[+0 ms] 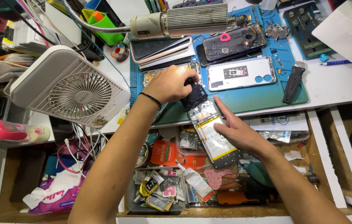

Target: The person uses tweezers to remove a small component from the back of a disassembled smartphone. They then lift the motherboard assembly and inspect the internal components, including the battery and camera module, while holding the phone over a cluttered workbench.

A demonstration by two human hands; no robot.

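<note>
Right hand (242, 133): I see its fingers (222, 108) flat along the open phone (213, 132), steadying its right edge.
Phone: tilted over the drawer (234, 195), at the desk (333, 89) edge.
Left hand (172, 84): fingers clamped on the phone's black top end.
Beyond: blue mat (263, 97).

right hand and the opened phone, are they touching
Touching. The head view shows the right hand laid along the edge of the opened phone, fingers pressed against its side, no gap between them.
</note>
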